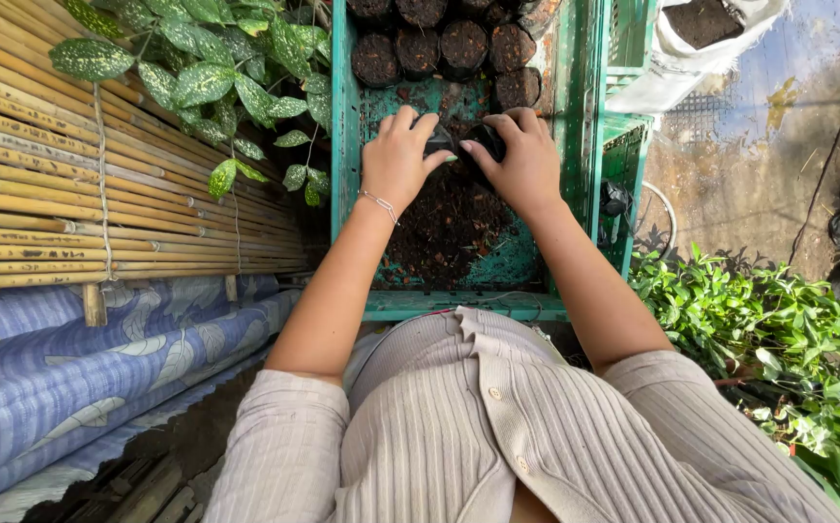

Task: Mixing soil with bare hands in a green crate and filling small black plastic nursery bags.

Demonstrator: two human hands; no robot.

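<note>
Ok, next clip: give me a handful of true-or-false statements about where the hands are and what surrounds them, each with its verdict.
1. Both hands, left hand and right hand, hold a small black plastic nursery bag between them. True.
2. The hands work over a red wooden box. False: it is a green plastic crate with loose dark soil inside.
3. Soil-filled black bags stand in rows at the crate's far end. True.
4. The thin silver bracelet is on the right wrist. False: it is on the left wrist.
5. A bamboo-slat screen lies to the left of the crate. True.
</note>
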